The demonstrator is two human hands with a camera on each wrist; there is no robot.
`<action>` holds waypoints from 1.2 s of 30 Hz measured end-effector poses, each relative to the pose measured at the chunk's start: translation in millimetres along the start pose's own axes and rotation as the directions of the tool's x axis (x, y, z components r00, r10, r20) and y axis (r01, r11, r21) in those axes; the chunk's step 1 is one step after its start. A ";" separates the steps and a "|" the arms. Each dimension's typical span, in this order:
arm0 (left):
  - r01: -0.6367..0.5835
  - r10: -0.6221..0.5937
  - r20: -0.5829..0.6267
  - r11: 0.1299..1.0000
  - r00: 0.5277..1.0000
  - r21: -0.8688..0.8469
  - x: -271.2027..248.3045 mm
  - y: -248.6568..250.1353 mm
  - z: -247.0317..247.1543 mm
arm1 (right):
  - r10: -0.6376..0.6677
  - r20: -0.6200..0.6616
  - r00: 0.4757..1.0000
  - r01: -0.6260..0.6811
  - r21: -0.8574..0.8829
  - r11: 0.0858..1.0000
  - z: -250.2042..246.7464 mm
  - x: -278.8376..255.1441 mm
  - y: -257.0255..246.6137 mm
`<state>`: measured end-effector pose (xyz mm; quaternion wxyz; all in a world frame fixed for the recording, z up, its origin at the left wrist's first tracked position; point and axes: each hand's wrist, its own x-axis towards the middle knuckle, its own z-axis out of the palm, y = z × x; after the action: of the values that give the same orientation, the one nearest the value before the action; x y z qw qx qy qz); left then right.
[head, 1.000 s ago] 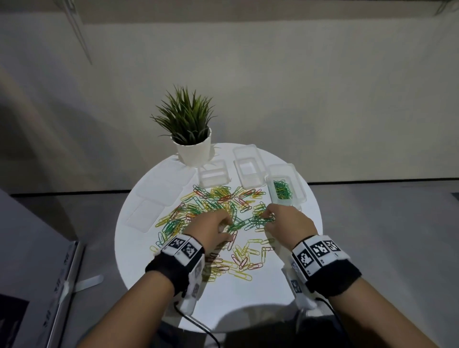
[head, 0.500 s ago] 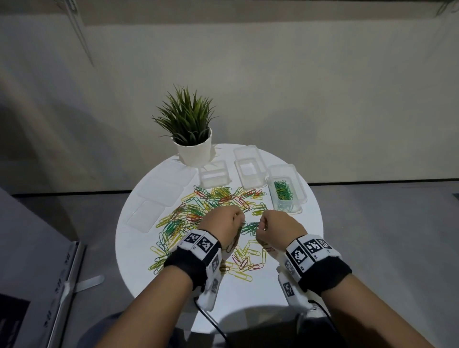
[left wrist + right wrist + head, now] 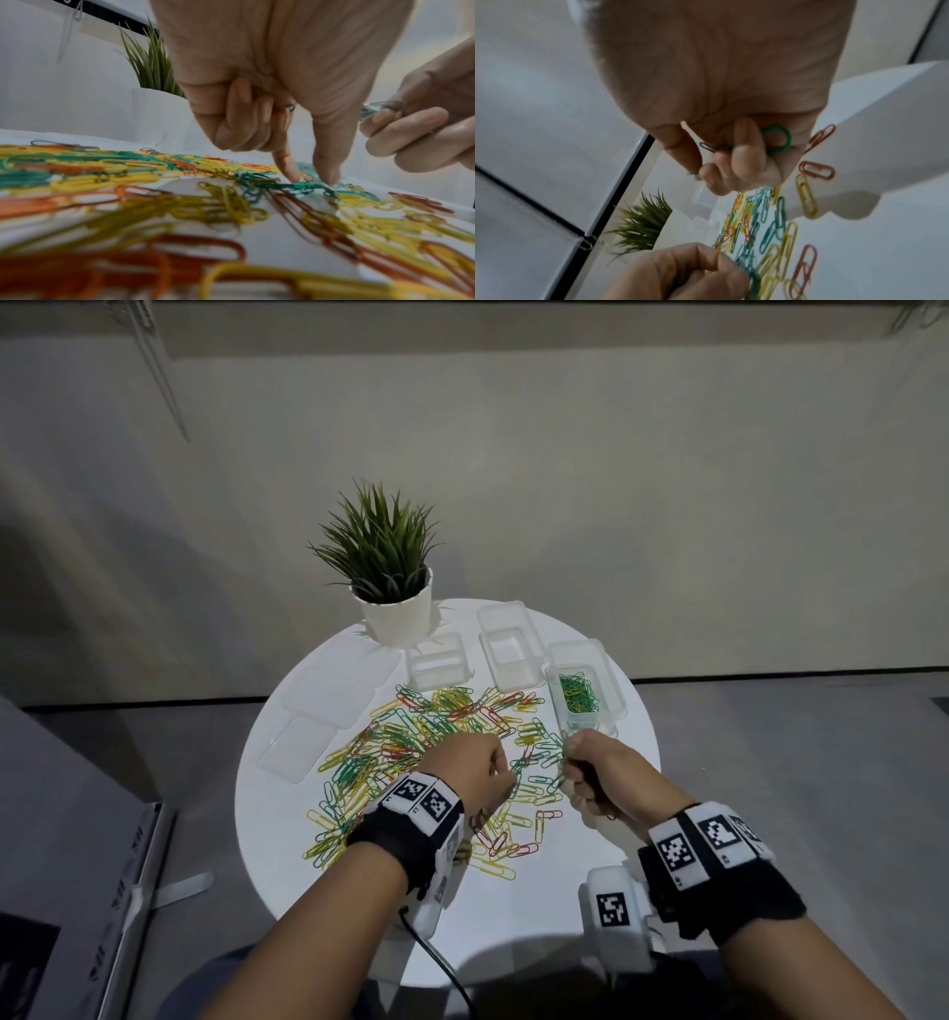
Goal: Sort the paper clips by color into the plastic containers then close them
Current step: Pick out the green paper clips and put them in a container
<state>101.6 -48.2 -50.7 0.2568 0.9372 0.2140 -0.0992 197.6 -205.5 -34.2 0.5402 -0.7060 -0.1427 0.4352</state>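
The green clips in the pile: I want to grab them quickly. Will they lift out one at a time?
Probably not: the green clips lie interlocked with yellow ones, so neighbours may drag along. They look thin and light, so they likely slide on the smooth table when pushed.

You had a potted plant [image 3: 382,567] in a white pot [image 3: 398,616] standing upright at the far edge of the round white tabletop [image 3: 544,916], above grey floor [image 3: 796,762].

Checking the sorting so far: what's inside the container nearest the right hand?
The rightmost plastic container holds a heap of green paper clips; no other colour shows on top. Clips lower in the heap are covered, so their colours cannot be confirmed.
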 end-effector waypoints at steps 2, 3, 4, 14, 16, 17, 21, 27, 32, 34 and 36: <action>0.000 0.000 0.027 1.000 1.000 0.010 -1.5 1.9 -1.1 | 0.020 0.031 0.999 -0.026 0.192 0.981 -0.9 -1.4 2.8; -0.003 0.002 0.037 1.000 0.999 0.016 -1.7 3.0 -1.4 | 0.010 0.047 0.999 -0.023 0.283 0.959 -1.2 -2.1 4.2; -0.007 0.006 0.042 1.000 0.999 0.015 -0.8 3.7 -1.1 | -0.007 0.063 0.998 -0.017 0.371 0.929 -1.3 -2.9 4.8; 0.004 0.001 0.022 0.972 1.000 -0.234 -9.1 -0.5 -12.1 | -0.059 -0.005 0.998 0.058 0.322 0.945 6.5 6.5 -22.3; -0.040 0.033 -0.029 0.944 0.999 -0.326 -14.2 -1.8 -23.9 | -0.120 -0.133 0.984 0.144 0.184 0.972 -3.6 14.4 -41.8; -0.063 0.049 -0.048 0.930 0.998 -0.362 -16.7 -1.6 -30.5 | -0.151 -0.192 0.970 0.179 0.135 0.975 -8.3 19.7 -53.1; -0.121 0.079 -0.111 0.885 0.991 -0.450 -20.9 -2.4 -54.2 | -0.235 -0.331 0.914 0.192 -0.158 0.969 -19.4 55.9 -82.5; -0.128 0.077 -0.128 0.878 0.989 -0.462 -22.7 -9.2 -64.4 | -0.227 -0.314 0.922 -0.014 -0.612 0.791 -11.2 87.0 -74.9; -0.105 0.071 -0.086 0.866 0.994 -0.489 -23.1 -12.0 -60.9 | -0.218 -0.346 0.913 -0.103 -0.710 0.696 1.0 79.1 -71.0; -0.109 0.075 -0.088 0.860 0.993 -0.498 -23.9 -9.7 -61.3 | -0.219 -0.318 0.923 -0.095 -0.737 0.669 0.6 72.4 -71.8; -0.115 0.083 -0.086 0.843 0.993 -0.526 -24.2 -6.9 -61.9 | -0.284 -0.303 0.910 -0.028 -0.727 0.686 -1.4 60.1 -73.4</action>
<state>81.7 -18.9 5.9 0.5034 0.8425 0.1919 0.0050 253.3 -138.5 3.4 0.2685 -0.9201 -0.2398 0.1545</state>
